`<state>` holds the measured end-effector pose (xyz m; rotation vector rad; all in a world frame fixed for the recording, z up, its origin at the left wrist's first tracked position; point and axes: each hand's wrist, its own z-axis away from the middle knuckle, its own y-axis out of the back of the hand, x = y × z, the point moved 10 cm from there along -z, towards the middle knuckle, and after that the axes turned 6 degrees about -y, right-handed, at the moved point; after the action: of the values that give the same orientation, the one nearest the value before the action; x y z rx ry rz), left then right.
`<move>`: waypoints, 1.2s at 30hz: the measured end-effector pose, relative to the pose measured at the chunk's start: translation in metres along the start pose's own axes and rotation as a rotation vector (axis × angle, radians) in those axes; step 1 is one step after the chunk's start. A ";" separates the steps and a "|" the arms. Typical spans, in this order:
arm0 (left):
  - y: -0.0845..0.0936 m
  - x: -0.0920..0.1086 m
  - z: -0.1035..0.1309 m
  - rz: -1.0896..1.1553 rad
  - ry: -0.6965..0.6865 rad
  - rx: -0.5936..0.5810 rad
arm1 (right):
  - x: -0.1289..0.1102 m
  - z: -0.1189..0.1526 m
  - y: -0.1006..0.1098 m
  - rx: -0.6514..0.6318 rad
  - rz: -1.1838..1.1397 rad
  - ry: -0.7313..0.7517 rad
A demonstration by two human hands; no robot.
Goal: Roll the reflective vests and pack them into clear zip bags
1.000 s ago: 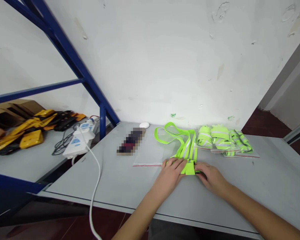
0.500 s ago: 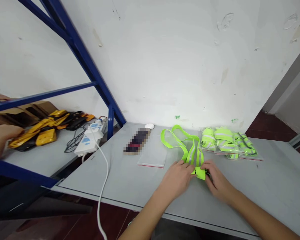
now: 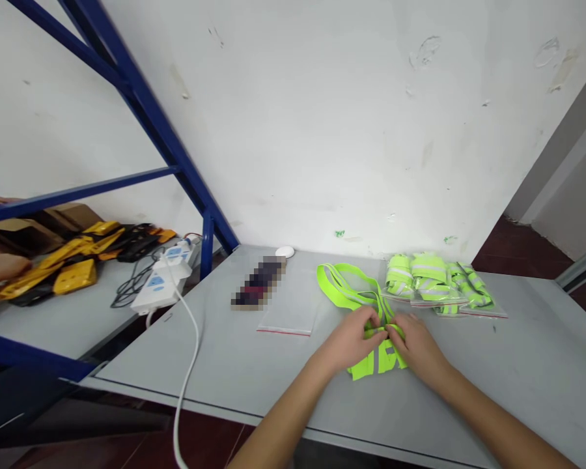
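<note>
A neon yellow-green reflective strap with grey bands lies on the grey table. Its loops spread toward the wall, and a folded part lies flat under and in front of my hands. My left hand pinches the strap from the left, thumb and fingers bent together. From the right, my right hand grips the same strap close by, so the fingertips of both hands nearly meet. Fingers cover the middle of the strap. Behind my right hand sit several clear bags holding rolled straps of the same colour.
A flat clear zip bag lies left of the strap, beside a pixelated dark object and a white rounded item. A white cable crosses the table's left edge. Past the blue frame, another person's hand touches yellow-black items.
Both hands have shifted their hold on the strap. Its folded part now lies flat toward me, below my fingers, and the far loops have sunk closer together. The view has shifted slightly.
</note>
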<state>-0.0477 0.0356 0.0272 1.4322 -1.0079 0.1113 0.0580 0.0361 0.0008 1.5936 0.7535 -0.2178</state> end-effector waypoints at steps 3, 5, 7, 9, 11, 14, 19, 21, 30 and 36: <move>0.008 0.018 0.024 -0.256 -0.090 0.132 | 0.004 -0.004 0.000 0.002 0.048 -0.016; -0.002 0.029 0.039 -0.405 -0.156 0.080 | 0.004 -0.005 -0.001 0.004 0.070 -0.027; -0.012 0.032 0.049 -0.500 -0.175 0.022 | 0.004 -0.003 -0.003 0.010 0.081 -0.038; -0.023 0.029 0.053 -0.577 -0.175 -0.019 | 0.000 0.001 -0.001 0.058 0.075 -0.015; -0.031 0.023 0.052 -0.628 -0.169 -0.049 | -0.011 0.009 0.003 0.114 0.064 0.067; -0.034 0.020 0.046 -0.624 -0.188 -0.077 | -0.030 0.021 0.001 0.085 0.059 0.230; -0.017 0.022 0.040 -0.481 -0.235 -0.134 | -0.040 0.025 -0.006 -0.033 0.066 0.377; -0.007 0.017 0.038 -0.382 -0.196 -0.130 | -0.038 0.017 -0.005 -0.011 0.086 0.385; 0.021 -0.035 0.036 0.012 0.176 0.203 | -0.029 -0.038 -0.010 -0.075 0.043 0.205; 0.022 -0.050 0.038 0.095 0.291 0.274 | -0.040 -0.033 -0.016 0.042 0.162 0.285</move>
<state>-0.1104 0.0321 0.0056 1.5606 -0.8410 0.5298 0.0089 0.0531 0.0156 1.7377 0.8361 0.1154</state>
